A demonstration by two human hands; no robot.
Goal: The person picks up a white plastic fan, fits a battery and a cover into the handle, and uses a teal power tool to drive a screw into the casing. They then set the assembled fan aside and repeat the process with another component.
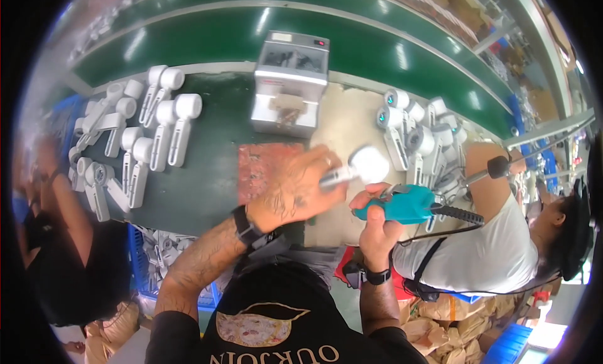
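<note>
My left hand point(300, 185) is closed around the handle of a white handheld fan point(369, 165), whose round head points right and is slightly blurred. In my right hand point(378, 229) is a teal electric screwdriver point(405, 205), held with the thumb along its body; a black ribbed cord sleeve leaves its right end. The tool's tip is near the fan, but whether they touch I cannot tell. Beyond my hands stands a grey box-shaped screw feeder point(290, 81) with a clear window. A red mat point(257, 169) lies under my left hand.
Several white fans point(162, 135) lie in rows at the left, and another pile point(418, 128) lies at the right on a beige sheet point(348, 113). A green conveyor point(207, 34) runs behind. People point(471, 257) sit on both sides. A blue crate point(138, 257) stands below the table edge.
</note>
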